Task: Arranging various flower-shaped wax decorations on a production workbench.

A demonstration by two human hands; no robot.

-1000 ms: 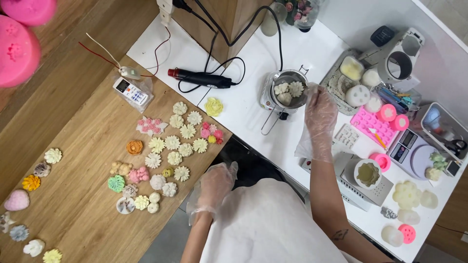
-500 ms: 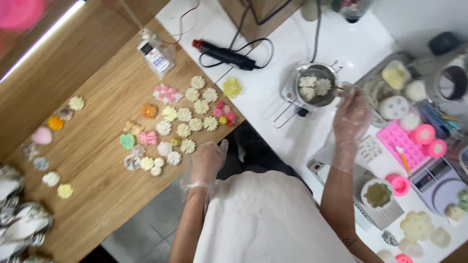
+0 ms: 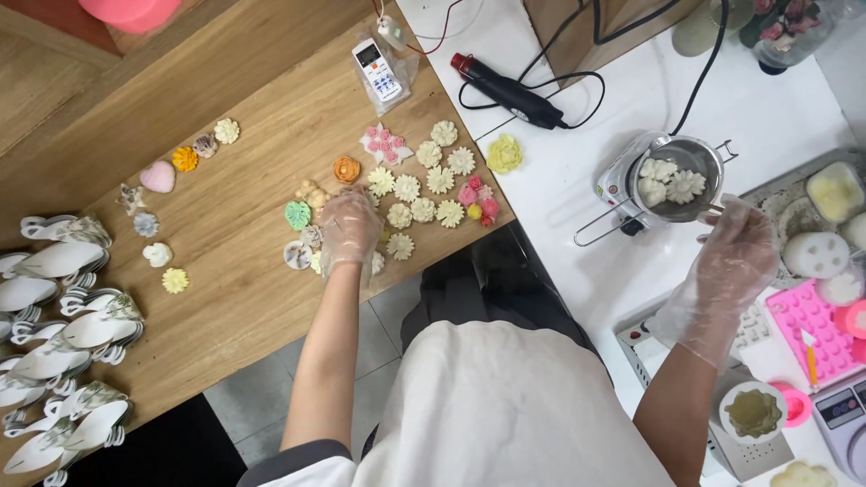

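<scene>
Wooden table [image 3: 225,298]: left hand [image 3: 347,230] has moved onto wax flowers [image 3: 424,185], fingers spread; right hand [image 3: 735,257] stays pinching stick at pot [image 3: 681,176].

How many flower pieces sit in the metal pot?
2 show in the metal pot: one flower piece at its left, one beside it to the right. More may lie hidden below them or under the rim.

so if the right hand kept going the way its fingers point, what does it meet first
Most likely the small metal pot holding pale flower pieces. The gloved right hand points up and left at its rim, and looks almost against it, though depth is unclear.
</scene>
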